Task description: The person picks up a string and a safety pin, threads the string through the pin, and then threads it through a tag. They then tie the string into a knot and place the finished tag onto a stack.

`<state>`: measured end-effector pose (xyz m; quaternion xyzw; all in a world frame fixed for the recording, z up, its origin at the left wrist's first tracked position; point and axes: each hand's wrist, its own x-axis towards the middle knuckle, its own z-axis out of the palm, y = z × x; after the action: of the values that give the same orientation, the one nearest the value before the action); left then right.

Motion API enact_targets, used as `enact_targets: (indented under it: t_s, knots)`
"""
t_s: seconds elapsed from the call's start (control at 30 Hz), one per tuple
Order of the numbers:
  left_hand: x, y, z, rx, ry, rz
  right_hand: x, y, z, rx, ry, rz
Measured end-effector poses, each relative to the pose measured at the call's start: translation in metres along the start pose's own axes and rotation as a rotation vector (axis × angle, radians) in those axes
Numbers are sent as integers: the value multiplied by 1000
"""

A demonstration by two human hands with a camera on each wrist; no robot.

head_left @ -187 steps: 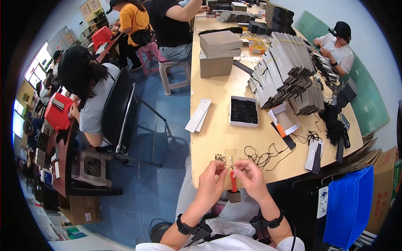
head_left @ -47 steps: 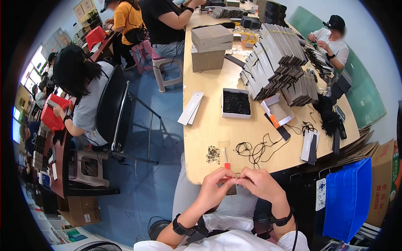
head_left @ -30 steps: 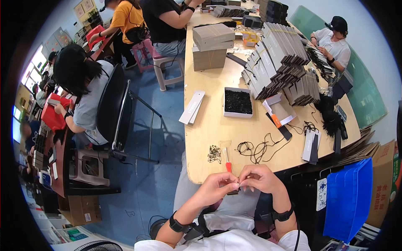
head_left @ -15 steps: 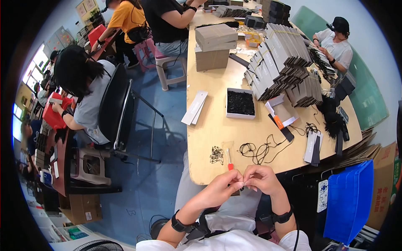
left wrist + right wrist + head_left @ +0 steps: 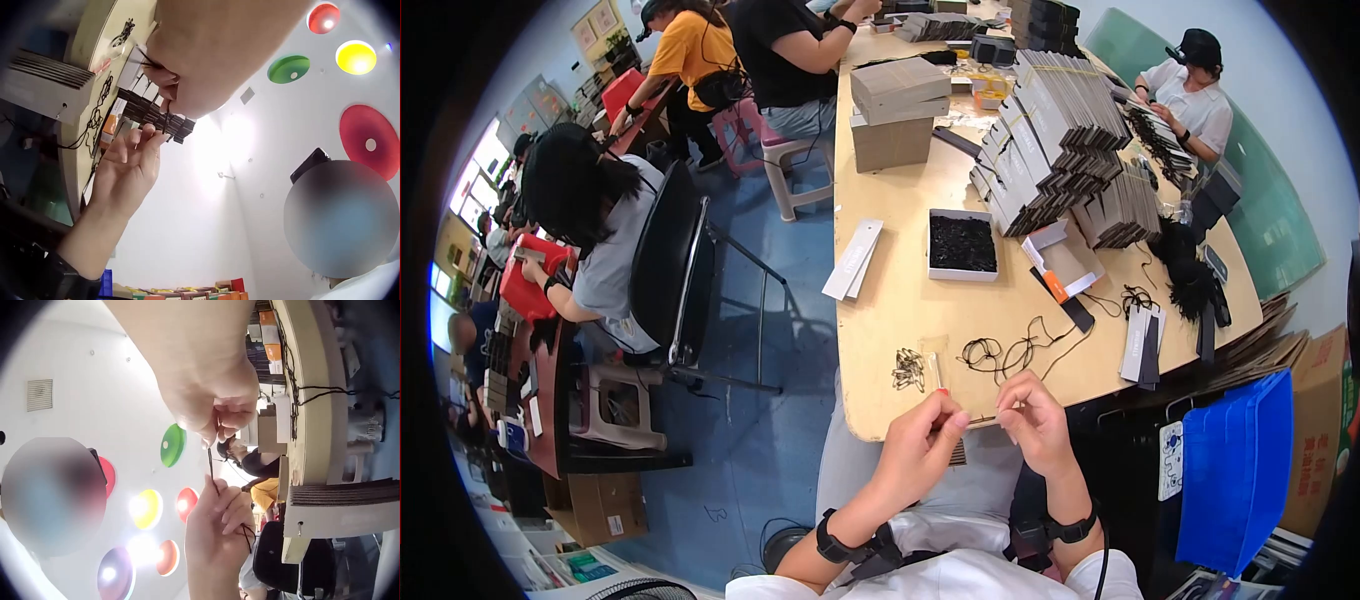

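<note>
In the right wrist view a black cord [image 5: 211, 464] runs taut between my two hands. My left hand [image 5: 920, 442] pinches one end between thumb and fingers, and a loose loop of it hangs behind those fingers. The other end is pinched by my right hand [image 5: 1036, 424], a short gap away. Below the hands, at the table's front edge, sits a stack of grey cards [image 5: 344, 515] with a metal pin through its hole. Just beyond my left hand lies a small red-handled tool [image 5: 941, 388], partly hidden, beside a pile of safety pins [image 5: 908, 370].
Loose black cords [image 5: 1012, 356] lie on the table ahead. Behind them stand a white box [image 5: 962, 274] of black strands, an open orange-and-white box [image 5: 1068, 268] and bundled grey tags [image 5: 1050, 140]. A blue bin [image 5: 1235, 470] is at the right. Other people sit around.
My hands, fingertip to fingertip half a second ago, have drawn apart with the cord stretched between them. Several seconds earlier they worked farther forward, over the red-handled tool.
</note>
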<state>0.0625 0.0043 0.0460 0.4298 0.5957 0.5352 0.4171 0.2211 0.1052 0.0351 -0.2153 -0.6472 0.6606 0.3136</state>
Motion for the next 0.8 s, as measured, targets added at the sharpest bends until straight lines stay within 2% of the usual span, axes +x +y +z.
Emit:
enact_targets:
  t_s: [0.07, 0.13, 0.17, 0.23, 0.37, 0.43, 0.47, 0.53, 0.57, 0.63, 0.7, 0.77, 0.8]
  knots:
    - [0, -6, -2, -27, 25, -36, 0, 3, -2, 10, 116, 28]
    - [0, -12, -3, -365, -7, -121, 0, 9, -4, -102, 120, 7]
    - [0, -14, -3, -364, -8, -121, 0, 11, -5, -214, 122, -12]
    - [-1, -16, -1, -553, 3, -186, -4, 11, -2, -192, 103, -2]
    - [-5, -11, 11, -452, 39, -120, -5, 3, 3, -81, 31, 39]
    - [-7, -9, 13, -212, 63, -84, -7, 4, 3, -49, 41, 38]
    - [-7, -12, 14, -212, 62, -84, -7, 3, 3, -17, 50, 36]
    - [-8, -19, 17, -541, 113, -226, -8, 5, -1, -38, 57, 56]
    - [-9, -18, 16, -540, 110, -226, -8, 5, -3, -59, 63, 76]
    - [-10, -7, 12, -820, 75, -281, -8, 6, -4, -82, 73, 81]
    - [-8, -9, 17, -701, 92, -254, -9, 6, -5, -102, 81, 88]
    - [-8, -9, 18, -583, 111, -227, -10, 6, -6, -195, -27, 40]
    - [-7, -5, 16, -356, 99, -124, -10, 6, -7, -194, -26, 40]
